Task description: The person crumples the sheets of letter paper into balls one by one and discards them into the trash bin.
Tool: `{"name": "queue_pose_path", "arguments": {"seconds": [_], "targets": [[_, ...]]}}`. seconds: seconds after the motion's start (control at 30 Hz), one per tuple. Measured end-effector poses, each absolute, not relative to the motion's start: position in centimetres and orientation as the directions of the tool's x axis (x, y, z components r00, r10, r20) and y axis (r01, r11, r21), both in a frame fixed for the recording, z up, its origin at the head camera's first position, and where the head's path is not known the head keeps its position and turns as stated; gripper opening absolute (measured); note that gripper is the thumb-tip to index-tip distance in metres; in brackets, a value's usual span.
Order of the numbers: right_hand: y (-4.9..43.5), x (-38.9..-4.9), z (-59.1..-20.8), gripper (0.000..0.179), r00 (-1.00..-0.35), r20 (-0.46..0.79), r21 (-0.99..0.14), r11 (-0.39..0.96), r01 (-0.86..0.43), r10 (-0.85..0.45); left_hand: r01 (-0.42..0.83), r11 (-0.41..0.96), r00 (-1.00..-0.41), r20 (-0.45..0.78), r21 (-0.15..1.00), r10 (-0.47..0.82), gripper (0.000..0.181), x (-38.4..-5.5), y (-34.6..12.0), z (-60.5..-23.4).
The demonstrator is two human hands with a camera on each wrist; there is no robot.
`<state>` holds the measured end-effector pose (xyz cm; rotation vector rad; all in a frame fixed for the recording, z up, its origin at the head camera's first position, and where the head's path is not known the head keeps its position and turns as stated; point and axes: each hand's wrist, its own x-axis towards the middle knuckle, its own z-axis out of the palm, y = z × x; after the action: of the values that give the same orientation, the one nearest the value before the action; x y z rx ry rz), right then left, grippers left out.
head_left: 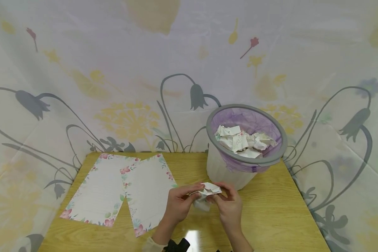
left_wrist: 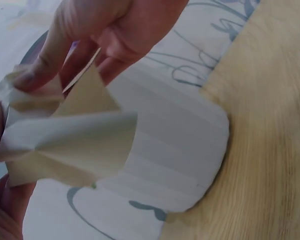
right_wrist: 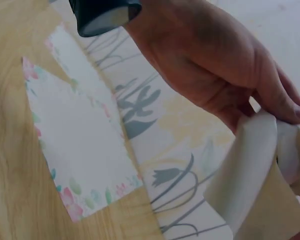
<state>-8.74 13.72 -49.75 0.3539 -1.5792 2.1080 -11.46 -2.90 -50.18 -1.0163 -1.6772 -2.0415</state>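
A crumpled, folded piece of white paper is held between both hands, in front of the bin. My left hand pinches its left side with thumb and fingers. On the other side my right hand grips the paper the same way. Seen from the left wrist, the paper has curled flaps and creases, with the right hand at the top. The right wrist view shows the left hand above a drooping fold of the paper.
A white waste bin with a grey rim and a purple liner stands at the back right, holding crumpled paper pieces. Two flower-bordered sheets lie on the wooden table at left. Behind hangs a floral cloth.
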Motion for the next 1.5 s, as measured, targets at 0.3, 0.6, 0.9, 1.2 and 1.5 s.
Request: {"name": "queue_pose_path", "arguments": {"seconds": [0.3, 0.6, 0.9, 1.2, 1.5], "targets": [[13.2, -8.4, -49.5, 0.066, -0.893, 0.436, -0.833, -0.324, -0.449, 0.116, 0.787, -0.063, -0.614, 0.789, 0.614, 0.027, 0.035, -11.4, -2.0, -49.7], [12.7, -8.7, -49.6, 0.077, -0.860, 0.501, -0.838, -0.196, -0.510, 0.097, 0.731, -0.154, -0.673, 0.740, 0.665, -0.003, 0.023, -11.2, -1.8, -49.4], [12.6, -9.1, -49.4, 0.084, -0.804, 0.594, -0.801, -0.058, -0.595, 0.039, 0.634, -0.238, -0.762, 0.647, 0.736, -0.031, 0.017, -10.9, -1.8, -48.6], [12.4, -9.5, -49.2, 0.100, -0.755, 0.655, -0.755, 0.014, -0.656, -0.046, 0.477, -0.202, -0.877, 0.477, 0.856, -0.051, 0.018, -10.6, -1.8, -47.6], [12.1, -9.7, -49.0, 0.081, -0.723, 0.690, -0.724, 0.062, -0.687, 0.042, 0.396, -0.245, -0.916, 0.398, 0.885, -0.041, 0.018, -10.5, -1.7, -47.6]]}}
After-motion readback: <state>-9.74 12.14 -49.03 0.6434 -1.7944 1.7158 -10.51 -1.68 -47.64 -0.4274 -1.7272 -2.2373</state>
